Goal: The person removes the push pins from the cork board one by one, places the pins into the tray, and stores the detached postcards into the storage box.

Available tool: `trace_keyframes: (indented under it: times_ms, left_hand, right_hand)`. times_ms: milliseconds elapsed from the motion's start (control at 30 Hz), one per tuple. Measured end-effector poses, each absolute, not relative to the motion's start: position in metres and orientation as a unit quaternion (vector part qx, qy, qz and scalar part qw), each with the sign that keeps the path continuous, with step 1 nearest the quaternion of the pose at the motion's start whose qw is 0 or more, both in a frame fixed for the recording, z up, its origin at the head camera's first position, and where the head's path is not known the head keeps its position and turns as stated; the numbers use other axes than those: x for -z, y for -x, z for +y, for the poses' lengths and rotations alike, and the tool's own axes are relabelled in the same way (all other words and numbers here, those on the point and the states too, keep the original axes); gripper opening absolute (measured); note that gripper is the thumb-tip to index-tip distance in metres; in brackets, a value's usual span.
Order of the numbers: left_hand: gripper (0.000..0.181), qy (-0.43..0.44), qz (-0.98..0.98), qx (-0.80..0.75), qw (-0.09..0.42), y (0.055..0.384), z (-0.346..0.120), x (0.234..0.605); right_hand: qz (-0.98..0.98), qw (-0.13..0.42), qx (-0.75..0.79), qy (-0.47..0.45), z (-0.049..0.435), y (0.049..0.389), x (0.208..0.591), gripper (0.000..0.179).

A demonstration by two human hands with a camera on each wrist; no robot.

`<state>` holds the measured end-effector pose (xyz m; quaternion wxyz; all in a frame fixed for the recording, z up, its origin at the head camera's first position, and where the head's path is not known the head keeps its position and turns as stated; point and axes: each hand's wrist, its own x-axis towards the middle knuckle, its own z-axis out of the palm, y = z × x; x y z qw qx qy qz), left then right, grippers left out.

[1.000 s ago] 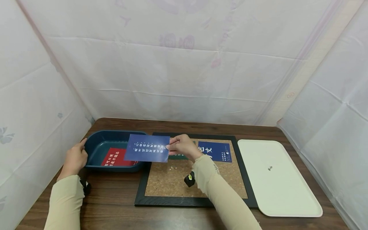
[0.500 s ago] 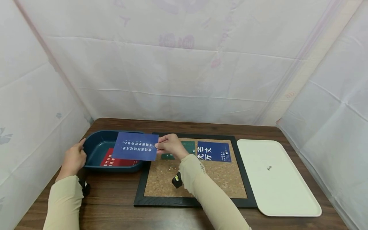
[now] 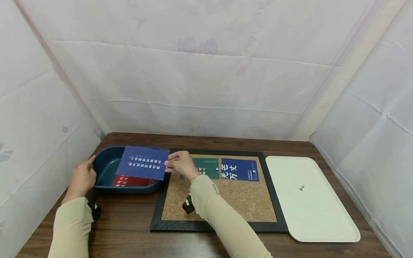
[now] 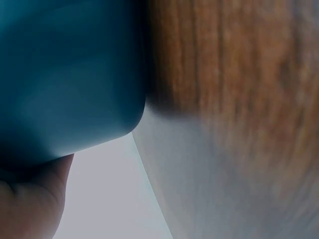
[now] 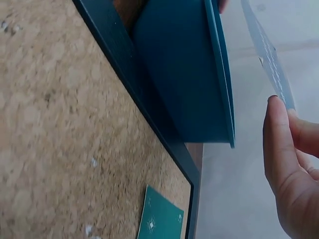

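My right hand (image 3: 183, 165) pinches a blue card (image 3: 142, 163) with white writing by its right edge. The card hangs over a dark teal basin (image 3: 104, 170), above its rim in the right wrist view, where the card (image 5: 269, 59) appears nearly edge-on. Inside the basin lies a red card (image 3: 130, 181), partly hidden beneath the blue one. At the basin's left end my left hand (image 3: 80, 179) grips the rim. In the left wrist view, part of that hand (image 4: 35, 204) shows against the basin's outer wall (image 4: 75, 94).
Right of the basin, a black-framed cork board (image 3: 229, 204) bears a green card (image 3: 206, 168) and another blue card (image 3: 240, 170) along its far side. Beside it is a cream tray (image 3: 316, 211) with small metallic pieces (image 3: 301, 188). Hanging cloth (image 3: 193, 89) surrounds the wooden table (image 3: 126, 222).
My right hand has carried the blue card leftward, farther over the basin. More of the green card on the board now shows. The left hand has stayed on the basin's rim.
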<state>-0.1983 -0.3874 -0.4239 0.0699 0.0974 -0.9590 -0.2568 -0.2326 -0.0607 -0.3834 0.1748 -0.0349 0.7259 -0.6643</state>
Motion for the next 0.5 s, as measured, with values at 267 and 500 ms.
trace_keyframes:
  times_ms: [267, 500]
  left_hand:
    - [0.055, -0.099, -0.96, 0.253, 0.073, 0.199, -0.388, 0.425]
    - [0.054, -0.095, -0.96, 0.253, 0.074, 0.198, -0.387, 0.424]
  right_hand:
    - [0.727, 0.164, 0.666, 0.028, -0.073, 0.233, 0.386, 0.017]
    - [0.735, 0.154, 0.66, 0.019, -0.079, 0.234, 0.389, 0.014]
